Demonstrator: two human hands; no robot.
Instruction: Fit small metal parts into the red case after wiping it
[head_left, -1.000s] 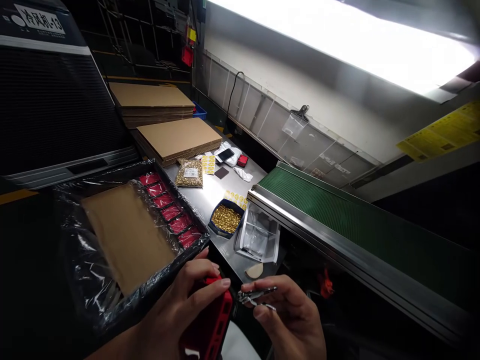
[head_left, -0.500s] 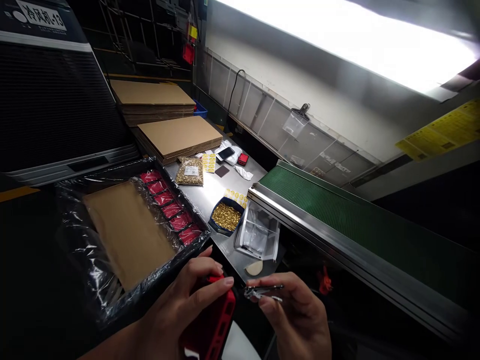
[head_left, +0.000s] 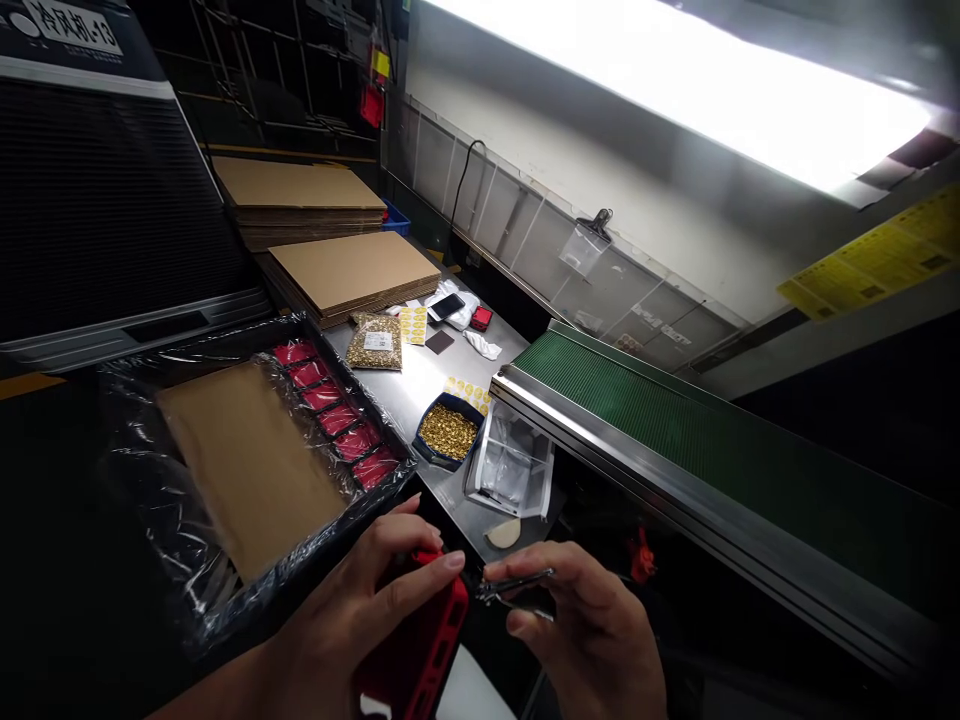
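Note:
My left hand (head_left: 382, 580) is closed around a red plastic casing (head_left: 442, 635) with slots along its edge and a dark, glossy face. Its thumb and fingers press on the upper end. Just to the right, my right hand (head_left: 592, 625) grips a small shiny metal nail clipper (head_left: 517, 585) between thumb and forefinger. The clipper's jaws point left toward the casing's upper corner. Whether they touch it I cannot tell. A pale half-round piece (head_left: 503, 533) lies on the metal table (head_left: 461, 497) beyond my hands.
A plastic-lined box (head_left: 247, 470) with red pieces stands left. On the table are a blue tray of small brass parts (head_left: 448, 430), a white bin (head_left: 514, 465), a bag of brass parts (head_left: 375, 342), a phone (head_left: 446, 307) and cardboard sheets (head_left: 352, 270). A green conveyor (head_left: 637, 400) runs right.
The lower arm of the nail clipper has swung wider and my right thumb has eased down from it. My left hand keeps its hold on the casing. The view has shifted slightly.

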